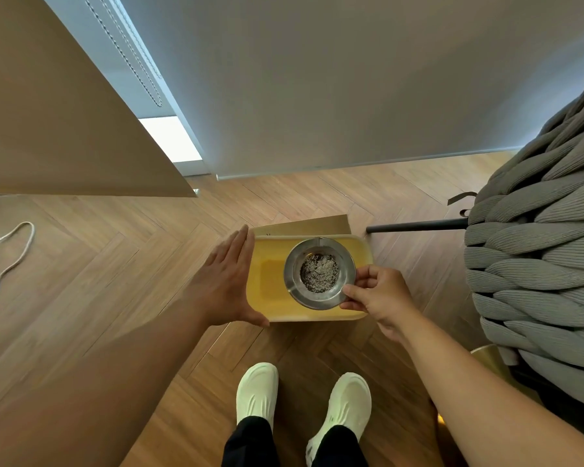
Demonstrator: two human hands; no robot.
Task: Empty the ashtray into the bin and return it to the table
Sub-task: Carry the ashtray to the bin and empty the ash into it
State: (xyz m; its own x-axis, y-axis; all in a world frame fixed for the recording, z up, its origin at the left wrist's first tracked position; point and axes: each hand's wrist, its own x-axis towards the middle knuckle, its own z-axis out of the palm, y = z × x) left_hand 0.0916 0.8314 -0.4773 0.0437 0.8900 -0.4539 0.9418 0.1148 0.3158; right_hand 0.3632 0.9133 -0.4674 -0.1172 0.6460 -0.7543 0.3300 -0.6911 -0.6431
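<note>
A round metal ashtray with grey ash in its bowl is level above the open yellow bin on the floor. My right hand pinches the ashtray's right rim between thumb and fingers. My left hand lies flat, fingers together, against the bin's left rim and holds nothing. The bin's inside looks bare yellow where it shows.
A brown card or lid stands behind the bin. A chunky grey knitted seat with a dark leg fills the right. A white cord lies at the left. My two white shoes stand just before the bin.
</note>
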